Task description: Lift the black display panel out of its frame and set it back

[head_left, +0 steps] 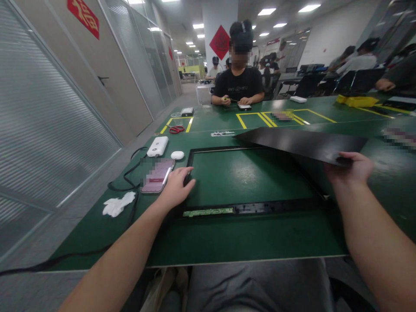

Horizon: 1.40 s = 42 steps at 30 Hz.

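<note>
A black rectangular frame (279, 205) lies flat on the green table, with a green circuit strip (208, 212) along its near side. My left hand (177, 186) is at the frame's left side, which shows between thumb and fingers. My right hand (352, 171) pinches the near right corner of a thin dark flat panel (302, 141). This panel is tilted above the frame's right part and hides some of its far and right sides.
Left of the frame are a phone (157, 177), a white power bank (157, 146), a white earbud case (177, 155), a crumpled tissue (118, 204) and a black cable (128, 173). Red scissors (177, 129) lie farther back. A person (238, 82) sits across the table.
</note>
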Available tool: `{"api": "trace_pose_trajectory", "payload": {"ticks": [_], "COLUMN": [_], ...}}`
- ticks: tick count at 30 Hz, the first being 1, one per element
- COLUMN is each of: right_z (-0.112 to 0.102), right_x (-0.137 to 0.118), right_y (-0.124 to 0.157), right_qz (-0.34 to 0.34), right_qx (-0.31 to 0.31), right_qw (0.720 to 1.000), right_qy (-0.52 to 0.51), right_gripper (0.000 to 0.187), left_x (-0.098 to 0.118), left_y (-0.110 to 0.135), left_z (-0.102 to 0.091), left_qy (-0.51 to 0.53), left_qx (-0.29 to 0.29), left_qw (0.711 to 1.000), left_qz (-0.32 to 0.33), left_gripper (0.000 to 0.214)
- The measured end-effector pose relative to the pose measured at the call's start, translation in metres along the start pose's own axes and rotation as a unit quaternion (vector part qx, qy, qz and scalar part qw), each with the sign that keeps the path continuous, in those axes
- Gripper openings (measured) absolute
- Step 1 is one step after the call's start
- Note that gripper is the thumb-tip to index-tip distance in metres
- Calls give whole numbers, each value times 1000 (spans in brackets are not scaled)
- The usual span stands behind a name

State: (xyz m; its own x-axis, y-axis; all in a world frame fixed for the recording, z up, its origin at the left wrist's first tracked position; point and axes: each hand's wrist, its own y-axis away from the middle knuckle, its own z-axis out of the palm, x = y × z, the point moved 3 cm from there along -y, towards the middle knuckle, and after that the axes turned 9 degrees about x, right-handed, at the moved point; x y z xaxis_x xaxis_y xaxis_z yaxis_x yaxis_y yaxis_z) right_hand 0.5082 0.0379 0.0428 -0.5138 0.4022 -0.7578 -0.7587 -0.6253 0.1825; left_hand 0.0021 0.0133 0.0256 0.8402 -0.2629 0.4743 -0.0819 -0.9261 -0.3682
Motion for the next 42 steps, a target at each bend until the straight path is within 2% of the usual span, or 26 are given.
{"api": "trace_pose_trajectory", "payload": {"ticks": [3,5,7,10,12,13,15,19,22,27,31,36,42], "right_z": [4,5,6,8,9,10,12,18,20,16,10,5,2], "right_x": [-1,-1,-1,-2,-3,-3,-4,-4,-2,8,19,21,19], "right_y": [12,17,21,28,34,37,46,59,60,52,40,24,19], "right_qz": [24,30,34,38,38,31,8,-6,31,107,150,77,2], "right_qx": [11,15,-9,-81,-130,-153,-190,-216,-210,-243,-215,-151,-115], "right_qw": [999,999,999,996,989,985,975,953,938,908,899,914,889], "right_qy": [-23,-8,7,23,56,75,115,213,274,324,351,368,443], "right_gripper": [22,20,23,33,38,39,41,43,45,48,38,44,43], "left_x": [2,3,4,7,9,11,12,13,13,13,13,9,10], "left_y": [-1,-2,-3,-3,-3,-3,-3,-4,-5,-6,-7,-6,-5], "left_z": [-3,-4,-5,-7,-9,-11,-14,-20,-22,-27,-30,-28,-21], "left_qy": [78,182,307,469,545,570,596,595,585,562,575,578,555], "left_qx": [41,63,83,103,91,80,56,37,39,65,93,126,113], "left_qw": [995,975,931,836,777,756,733,742,755,773,767,761,777], "left_qz": [-48,-107,-177,-266,-302,-313,-323,-308,-294,-287,-270,-266,-275], "left_gripper": [55,56,54,47,43,42,40,40,48,49,48,46,48]}}
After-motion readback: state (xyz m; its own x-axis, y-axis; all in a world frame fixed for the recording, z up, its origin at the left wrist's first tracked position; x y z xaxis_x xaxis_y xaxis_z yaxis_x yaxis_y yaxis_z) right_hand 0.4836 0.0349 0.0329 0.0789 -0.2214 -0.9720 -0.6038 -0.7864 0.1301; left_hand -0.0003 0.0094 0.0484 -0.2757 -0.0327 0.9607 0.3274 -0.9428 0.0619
